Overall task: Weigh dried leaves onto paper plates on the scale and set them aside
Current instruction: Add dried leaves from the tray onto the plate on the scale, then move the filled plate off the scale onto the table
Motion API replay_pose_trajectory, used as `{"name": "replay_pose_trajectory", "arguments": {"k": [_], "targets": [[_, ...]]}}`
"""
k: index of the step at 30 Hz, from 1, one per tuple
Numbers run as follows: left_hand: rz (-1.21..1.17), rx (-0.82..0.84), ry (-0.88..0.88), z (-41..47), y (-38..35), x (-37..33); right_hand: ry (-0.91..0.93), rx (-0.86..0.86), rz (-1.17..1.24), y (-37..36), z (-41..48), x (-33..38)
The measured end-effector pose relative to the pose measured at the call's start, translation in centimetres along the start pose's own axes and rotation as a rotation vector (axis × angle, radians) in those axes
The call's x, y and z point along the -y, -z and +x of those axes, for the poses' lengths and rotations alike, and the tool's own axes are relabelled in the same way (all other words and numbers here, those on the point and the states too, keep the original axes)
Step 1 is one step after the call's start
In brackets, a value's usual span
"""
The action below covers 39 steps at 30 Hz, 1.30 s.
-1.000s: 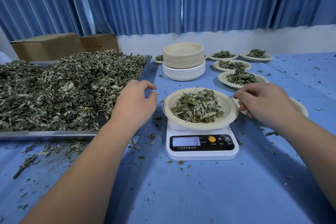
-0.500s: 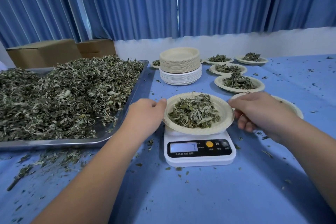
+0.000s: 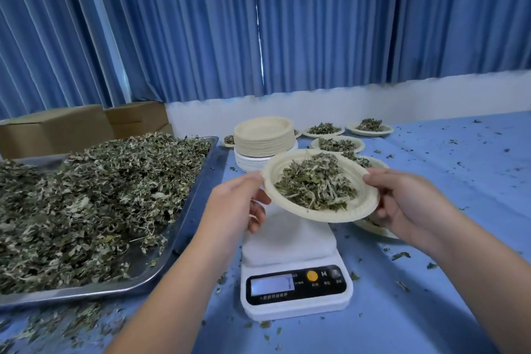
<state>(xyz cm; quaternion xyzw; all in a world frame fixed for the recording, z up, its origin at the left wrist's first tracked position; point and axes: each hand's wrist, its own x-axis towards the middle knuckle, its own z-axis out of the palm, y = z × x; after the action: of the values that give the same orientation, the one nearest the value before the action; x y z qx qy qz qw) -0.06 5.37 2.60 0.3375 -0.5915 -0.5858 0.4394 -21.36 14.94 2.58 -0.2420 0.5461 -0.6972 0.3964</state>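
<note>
- Lifted since the frame half a second ago: the plate (image 3: 362,205) is off the scale (image 3: 293,241) and is held in the air just above its platform, tilted down toward the viewer.
- Left hand (image 3: 232,204) pinches the left rim, thumb on top and fingers curled underneath.
- Right hand (image 3: 408,201) clamps the right rim the same way, thumb over and fingers under.
- Leaves (image 3: 314,184) lie piled in the middle of the plate.
- The scale's platform is bare, and its far edge is hidden by the plate. The display (image 3: 271,284) is lit, but the reading is not legible.
- A second plate (image 3: 370,229) right of the scale is mostly covered by the right hand; only its near rim shows.
- The stack (image 3: 264,135) of empty plates stands behind, its lower right partly hidden by the held plate.
- Filled plates (image 3: 339,144) sit farther back and to the right.
- The tray (image 3: 138,263) at left carries a heap (image 3: 86,204) of loose leaf and is cut off by the frame edge.
- Blue cloth (image 3: 431,310) covers the table, with scraps (image 3: 57,322) scattered on it, thickest before the tray.
- Blue curtains (image 3: 316,23) hang over a white wall (image 3: 373,103), and boxes (image 3: 57,129) stand behind the tray.
</note>
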Motion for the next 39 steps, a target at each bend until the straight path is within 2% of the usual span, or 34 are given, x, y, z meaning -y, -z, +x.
{"name": "replay_pose_trajectory", "arguments": {"k": [6,10,14,20,32,39], "targets": [[0.013,0.009,-0.019,3.9,-4.6,-2.0,0.060,-0.088,0.188,1.6,1.0,0.7],[0.078,0.090,-0.018,6.2,-7.0,-2.6,0.086,-0.229,0.254,4.6,3.2,2.3],[0.281,0.208,-0.037,7.3,-7.5,-2.2,0.091,-0.403,0.205,8.9,7.2,4.0],[0.346,0.156,-0.036,9.0,-6.6,-0.9,0.012,-0.580,0.122,14.5,13.7,3.4],[0.356,0.141,-0.035,10.4,-5.8,0.1,-0.127,-0.574,-0.027,14.1,21.2,4.3],[0.348,0.153,-0.049,10.5,-5.7,-0.1,0.033,-0.528,-0.062,13.1,22.8,4.9]]}}
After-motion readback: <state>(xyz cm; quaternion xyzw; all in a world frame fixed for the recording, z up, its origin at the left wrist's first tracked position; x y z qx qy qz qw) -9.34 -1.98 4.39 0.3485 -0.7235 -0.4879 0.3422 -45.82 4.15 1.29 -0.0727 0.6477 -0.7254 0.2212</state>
